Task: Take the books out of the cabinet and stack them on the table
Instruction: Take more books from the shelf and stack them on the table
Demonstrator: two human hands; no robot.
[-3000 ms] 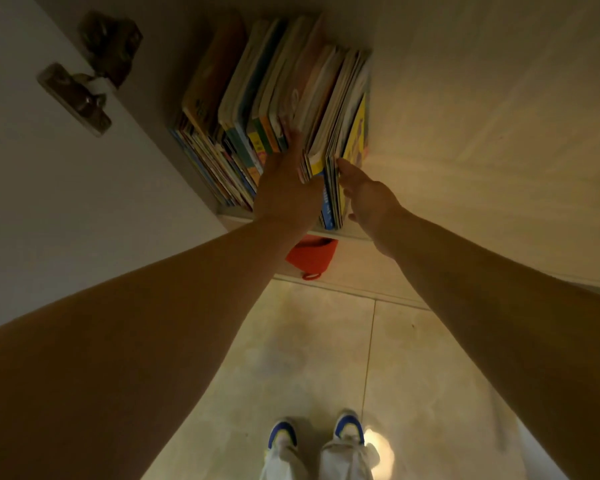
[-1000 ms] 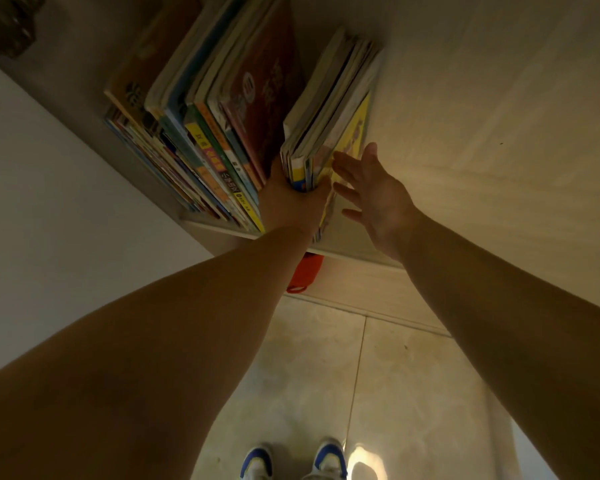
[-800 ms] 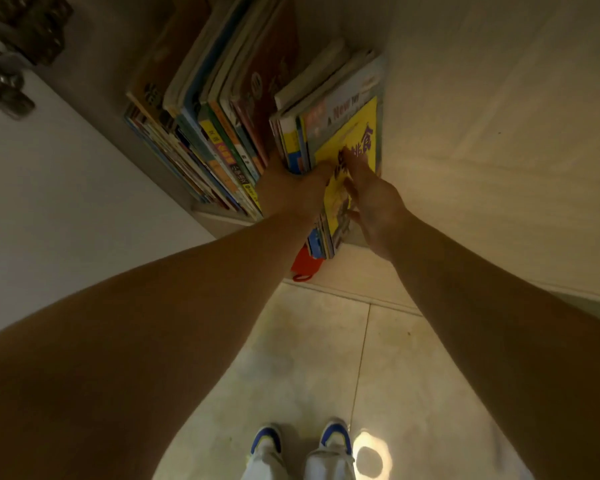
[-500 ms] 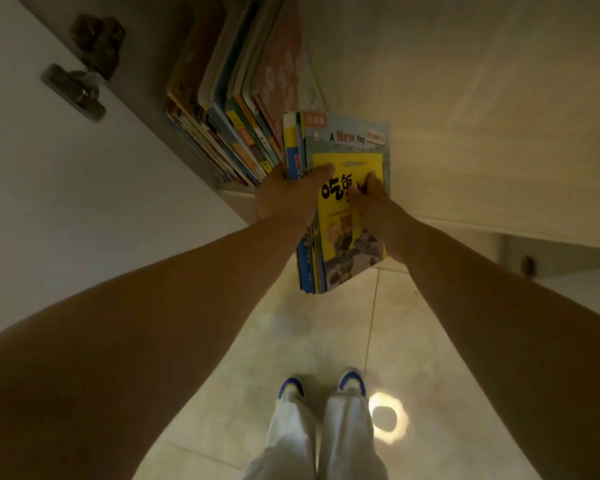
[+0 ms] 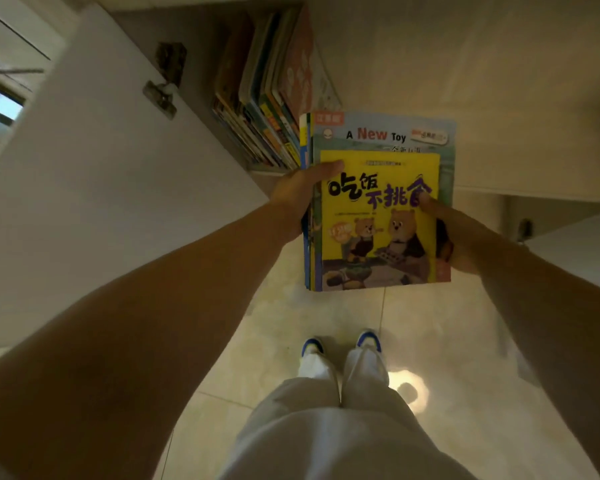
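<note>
Left hand (image 5: 300,195) and right hand (image 5: 454,233) clamp a bundle of picture books (image 5: 378,216) by its edges, clear of the cabinet shelf (image 5: 267,169). Risk: thin middle books sliding out if squeeze slackens.

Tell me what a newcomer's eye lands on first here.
First, the bright yellow book with cartoon bears, topping a bundle held out over the tiled floor: left hand grips its left edge, right hand its right. Behind, more books stand on the cabinet shelf, beside the open white door.
</note>
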